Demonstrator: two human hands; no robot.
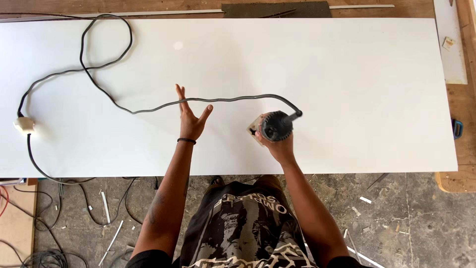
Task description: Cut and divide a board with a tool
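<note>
The right hand (278,144) is closed around a small dark handheld power tool (275,126), gripping its round motor body from the near side. The tool stands upright on a large white panel (347,89), with its pale square base plate (256,131) resting flat on the panel surface. The tool sits near the panel's near edge, slightly right of the panel's centre line.

The left hand (191,119) lies on the white panel to the left of the tool, well apart from it. Its fingers (180,95) are open and spread, holding nothing; the palm appears pressed to the panel, though contact cannot be confirmed. A dark band (186,141) circles the left wrist.

A dark power cord (233,98) leaves the top of the tool, runs left across the panel, passes just beyond the left fingertips, then loops toward the panel's far left corner. It ends at a white plug connector (24,125) at the panel's left edge. A second dark cable (37,166) drops from the connector over the near edge to the floor.

The panel rests on a wooden bench (463,109), visible beyond the panel's right and far edges. A narrow white strip (448,59) lies on the bench right of the panel. Offcuts and loose cables (44,223) litter the concrete floor (411,218) below the near edge.
</note>
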